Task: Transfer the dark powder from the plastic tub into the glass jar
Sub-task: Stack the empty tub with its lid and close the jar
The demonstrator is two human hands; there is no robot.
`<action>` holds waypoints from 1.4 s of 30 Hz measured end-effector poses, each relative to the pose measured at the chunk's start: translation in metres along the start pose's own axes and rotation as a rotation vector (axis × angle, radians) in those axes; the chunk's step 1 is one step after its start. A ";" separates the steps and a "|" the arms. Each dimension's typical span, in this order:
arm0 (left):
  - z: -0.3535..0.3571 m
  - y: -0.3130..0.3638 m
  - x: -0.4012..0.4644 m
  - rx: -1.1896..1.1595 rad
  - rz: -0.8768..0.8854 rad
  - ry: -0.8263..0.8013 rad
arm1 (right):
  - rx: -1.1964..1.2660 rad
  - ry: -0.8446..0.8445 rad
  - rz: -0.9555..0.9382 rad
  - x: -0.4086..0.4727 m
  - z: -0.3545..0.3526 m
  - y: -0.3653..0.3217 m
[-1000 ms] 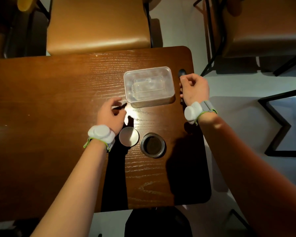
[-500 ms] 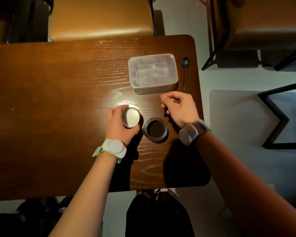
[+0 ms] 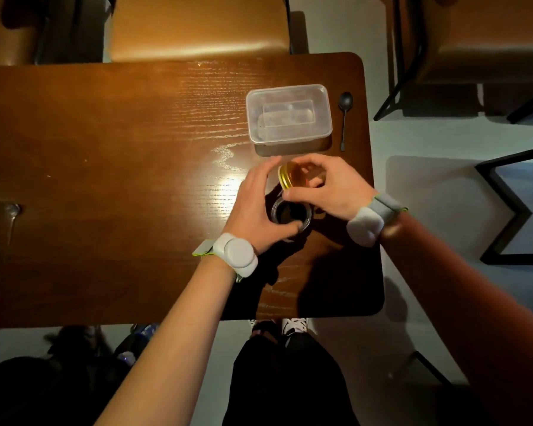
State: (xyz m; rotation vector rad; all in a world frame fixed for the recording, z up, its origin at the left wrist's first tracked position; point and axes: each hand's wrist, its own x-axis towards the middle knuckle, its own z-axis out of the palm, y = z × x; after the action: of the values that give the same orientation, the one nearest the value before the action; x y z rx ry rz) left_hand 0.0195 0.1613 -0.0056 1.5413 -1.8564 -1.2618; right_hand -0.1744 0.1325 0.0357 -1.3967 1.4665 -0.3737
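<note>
I see a dark wooden table (image 3: 105,179) carrying a lidded plastic tub (image 3: 289,115) far right, a spoon (image 3: 344,118) just beside it, and an open glass jar (image 3: 291,214) nearer.

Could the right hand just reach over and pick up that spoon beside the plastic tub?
Probably not at once. The spoon lies bare on the table right of the plastic tub, nothing blocking it, but the right hand is holding the gold lid over the glass jar.

glass jar (image 3: 290,214): sides hidden by hands | tub (image 3: 289,113): contents unclear
</note>
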 end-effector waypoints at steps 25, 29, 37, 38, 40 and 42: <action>0.042 -0.054 -0.001 0.016 -0.068 0.056 | -0.952 -0.133 -0.082 0.000 0.033 -0.003; 0.042 -0.054 0.000 0.016 -0.080 0.047 | -0.958 -0.147 -0.062 0.003 0.037 -0.004; 0.044 -0.055 -0.001 0.001 -0.075 0.069 | -0.911 -0.227 -0.087 0.005 0.032 -0.009; 0.044 -0.054 -0.001 0.000 -0.077 0.070 | -0.924 -0.209 -0.079 0.003 0.036 -0.009; 0.044 -0.055 -0.001 0.024 -0.076 0.064 | -0.956 -0.083 -0.002 0.001 0.041 -0.009; 0.043 -0.056 -0.001 0.045 -0.073 0.061 | -1.014 -0.009 0.082 0.002 0.040 -0.007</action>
State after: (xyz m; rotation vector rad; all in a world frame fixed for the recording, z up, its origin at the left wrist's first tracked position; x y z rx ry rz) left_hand 0.0170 0.1794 -0.0740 1.6661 -1.8176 -1.1979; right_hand -0.1380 0.1450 0.0232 -2.0799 1.7817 0.5186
